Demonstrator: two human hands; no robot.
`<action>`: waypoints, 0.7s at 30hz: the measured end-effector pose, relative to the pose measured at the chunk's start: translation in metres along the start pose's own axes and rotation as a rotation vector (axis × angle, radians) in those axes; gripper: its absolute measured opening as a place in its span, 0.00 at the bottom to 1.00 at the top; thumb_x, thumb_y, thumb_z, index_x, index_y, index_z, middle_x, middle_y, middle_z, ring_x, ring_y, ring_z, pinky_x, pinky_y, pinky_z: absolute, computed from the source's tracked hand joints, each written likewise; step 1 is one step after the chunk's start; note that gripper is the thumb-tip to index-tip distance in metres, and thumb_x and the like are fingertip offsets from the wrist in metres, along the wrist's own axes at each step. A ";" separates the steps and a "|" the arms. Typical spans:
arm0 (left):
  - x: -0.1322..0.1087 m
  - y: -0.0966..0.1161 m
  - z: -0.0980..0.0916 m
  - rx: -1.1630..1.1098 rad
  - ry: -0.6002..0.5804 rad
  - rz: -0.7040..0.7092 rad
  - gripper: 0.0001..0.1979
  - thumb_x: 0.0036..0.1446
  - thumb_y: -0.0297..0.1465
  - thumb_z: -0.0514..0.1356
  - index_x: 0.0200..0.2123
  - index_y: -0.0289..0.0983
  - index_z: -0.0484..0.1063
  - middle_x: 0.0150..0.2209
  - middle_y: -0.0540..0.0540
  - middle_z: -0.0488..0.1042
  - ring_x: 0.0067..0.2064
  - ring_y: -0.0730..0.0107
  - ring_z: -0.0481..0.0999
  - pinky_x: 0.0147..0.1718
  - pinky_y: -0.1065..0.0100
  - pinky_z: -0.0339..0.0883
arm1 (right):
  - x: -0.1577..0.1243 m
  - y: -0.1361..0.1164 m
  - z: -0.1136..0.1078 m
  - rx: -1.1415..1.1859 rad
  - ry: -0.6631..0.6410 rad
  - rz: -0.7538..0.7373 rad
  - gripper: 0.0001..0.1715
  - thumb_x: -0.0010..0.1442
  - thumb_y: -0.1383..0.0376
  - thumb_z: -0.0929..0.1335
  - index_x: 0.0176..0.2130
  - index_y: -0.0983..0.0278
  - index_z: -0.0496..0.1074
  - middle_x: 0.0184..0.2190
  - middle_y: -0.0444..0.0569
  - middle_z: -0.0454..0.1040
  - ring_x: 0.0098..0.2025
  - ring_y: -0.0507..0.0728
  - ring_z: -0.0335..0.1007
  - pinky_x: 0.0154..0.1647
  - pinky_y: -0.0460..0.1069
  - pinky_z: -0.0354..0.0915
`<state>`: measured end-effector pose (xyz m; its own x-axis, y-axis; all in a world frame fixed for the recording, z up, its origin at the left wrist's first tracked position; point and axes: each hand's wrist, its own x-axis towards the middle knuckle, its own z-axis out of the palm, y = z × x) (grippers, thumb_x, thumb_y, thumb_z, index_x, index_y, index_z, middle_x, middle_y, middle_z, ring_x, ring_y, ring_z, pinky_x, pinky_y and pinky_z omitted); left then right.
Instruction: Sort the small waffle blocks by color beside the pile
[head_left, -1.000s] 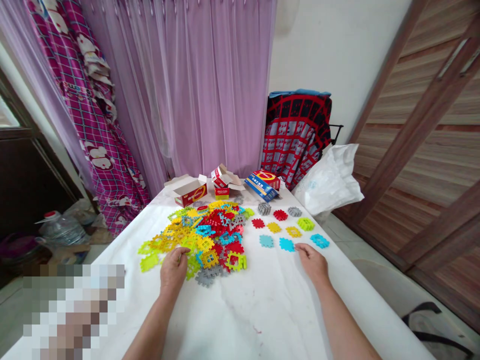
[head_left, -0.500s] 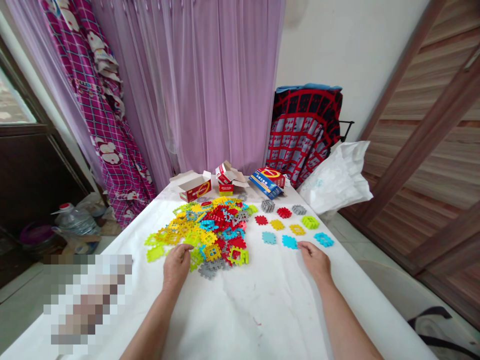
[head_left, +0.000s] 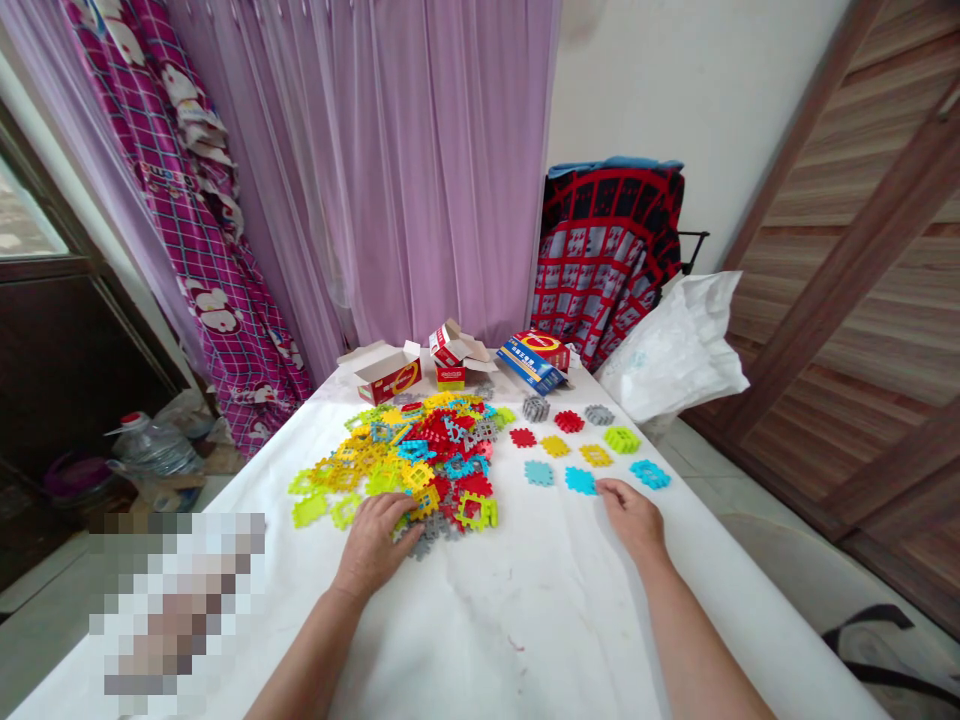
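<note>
A heap of interlocking plastic tiles in yellow, red, blue, grey and lime green lies on the white-covered table. My left hand reaches over the heap's near edge, thumb and fingers apart, by a yellow window-shaped tile and a grey one. On the right, my right hand rests low with its fingers curled together. Its fingertips are at the right edge of a solid blue tile; whatever they may hold is hidden. A pale blue tile lies left of that one.
Sorted tiles and small stacks, among them a lime stack and a blue frame tile, lie at right. Open red boxes and a blue box stand at the back. A white bag adjoins the table's right edge.
My left hand has moved right and opened from a pinch, over the near side of the heap. My right hand stays beside the blue tile.
</note>
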<state>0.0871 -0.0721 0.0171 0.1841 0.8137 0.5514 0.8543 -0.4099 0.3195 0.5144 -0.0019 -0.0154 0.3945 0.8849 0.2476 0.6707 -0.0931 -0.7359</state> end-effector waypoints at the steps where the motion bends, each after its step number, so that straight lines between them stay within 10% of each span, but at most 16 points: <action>1: 0.000 -0.002 0.001 -0.002 0.003 -0.006 0.11 0.57 0.41 0.60 0.40 0.45 0.77 0.39 0.45 0.80 0.43 0.60 0.78 0.44 0.57 0.69 | 0.000 0.000 0.000 -0.004 0.004 -0.002 0.16 0.51 0.55 0.64 0.33 0.55 0.80 0.35 0.44 0.82 0.37 0.59 0.76 0.38 0.50 0.69; 13: 0.035 0.001 0.022 -0.092 0.108 -0.258 0.16 0.60 0.43 0.54 0.43 0.43 0.76 0.32 0.49 0.80 0.34 0.66 0.79 0.35 0.65 0.73 | -0.002 0.000 0.002 -0.047 0.046 -0.003 0.15 0.51 0.56 0.64 0.33 0.55 0.79 0.35 0.44 0.82 0.39 0.60 0.76 0.39 0.51 0.69; 21: 0.037 -0.027 0.021 -0.066 0.213 -0.305 0.15 0.59 0.39 0.54 0.42 0.42 0.77 0.44 0.43 0.79 0.48 0.55 0.76 0.50 0.53 0.67 | -0.025 -0.036 0.010 -0.016 0.234 -0.027 0.24 0.54 0.58 0.59 0.41 0.62 0.77 0.42 0.53 0.80 0.44 0.61 0.74 0.47 0.54 0.68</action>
<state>0.0805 -0.0225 0.0127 -0.1850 0.8014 0.5688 0.8200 -0.1931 0.5388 0.4738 -0.0164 -0.0010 0.5097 0.7577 0.4076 0.6920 -0.0795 -0.7175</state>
